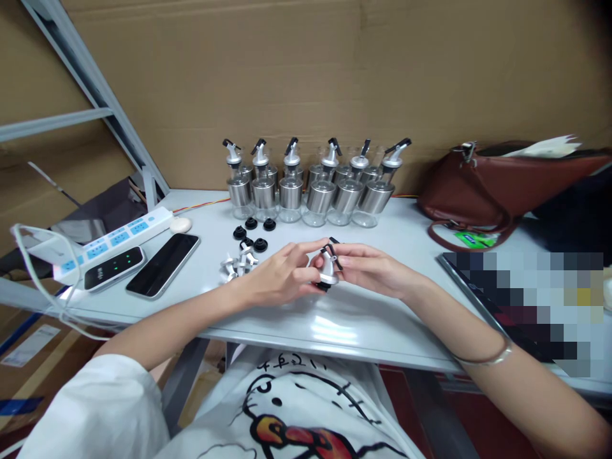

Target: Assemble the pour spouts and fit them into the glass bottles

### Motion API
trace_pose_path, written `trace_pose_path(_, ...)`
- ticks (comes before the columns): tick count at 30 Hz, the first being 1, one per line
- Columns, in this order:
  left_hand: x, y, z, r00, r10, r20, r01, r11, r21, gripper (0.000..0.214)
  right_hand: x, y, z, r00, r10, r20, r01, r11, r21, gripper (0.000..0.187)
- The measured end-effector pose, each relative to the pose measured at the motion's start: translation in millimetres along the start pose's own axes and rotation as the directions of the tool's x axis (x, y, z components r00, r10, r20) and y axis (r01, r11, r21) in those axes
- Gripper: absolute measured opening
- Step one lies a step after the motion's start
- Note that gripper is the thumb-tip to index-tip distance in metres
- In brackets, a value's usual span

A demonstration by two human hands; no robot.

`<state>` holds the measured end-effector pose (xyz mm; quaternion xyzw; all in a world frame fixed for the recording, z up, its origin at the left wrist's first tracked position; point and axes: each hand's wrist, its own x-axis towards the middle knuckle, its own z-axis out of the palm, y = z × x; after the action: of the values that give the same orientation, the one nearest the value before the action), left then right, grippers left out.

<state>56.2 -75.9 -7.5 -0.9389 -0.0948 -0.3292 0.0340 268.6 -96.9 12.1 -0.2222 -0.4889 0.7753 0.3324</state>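
Between my two hands, above the front of the table, is a silver pourer spout (327, 268) with a black flip lever and black stopper. My left hand (291, 274) grips its body from the left. The fingers of my right hand (366, 269) pinch at its black lever. Left of my hands lie several silver spout parts (238, 262), partly behind my left wrist. Just behind those are several black rubber stoppers (261, 244). Farther back stands a row of glass bottles with steel sleeves (291, 191), the front ones topped with similar spouts.
At the left are a white power strip (124, 239), a dark device with green lights (115, 269), a phone (164, 264) and a round white case (180, 225). A brown leather bag (502, 185) sits at the right, near a blurred-out flat object (526, 306). Cardboard (287, 70) backs the table.
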Motion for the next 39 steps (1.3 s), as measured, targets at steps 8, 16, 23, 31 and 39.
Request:
trace_pose_path(8,0.8,-1.0,0.4,1.0,-0.029,-0.005,0.029,0.999,-0.024,0.019,0.6,2.5,-1.2,0.999,-0.013,-0.044,0.014,1.0,0.008,0.031)
trace_pose_path(16,3.7,-5.4,-2.9,0.993,-0.118,-0.029,0.12,0.989,0.089,0.044,2.7,4.1,-1.1,0.998,0.03,-0.05,-0.045,0.944,-0.328,0.035)
trace_pose_path(23,8.0,-5.0,-11.2,0.985,-0.161,0.063,0.15,0.977,0.154,0.05,4.0,3.0,5.3,0.991,0.066,-0.114,-0.108,0.9,-0.423,0.049)
trace_pose_path(31,9.1,3.0,-9.1,0.97,-0.227,0.088,0.218,0.971,0.098,0.043,3.7,0.2,2.9,0.999,-0.034,-0.019,0.016,0.799,-0.601,0.053)
trace_pose_path(39,7.5,1.5,-9.8,0.984,-0.174,0.035,0.172,0.983,0.065,0.033,3.5,1.0,1.2,0.998,-0.069,0.007,0.055,0.726,-0.686,0.045)
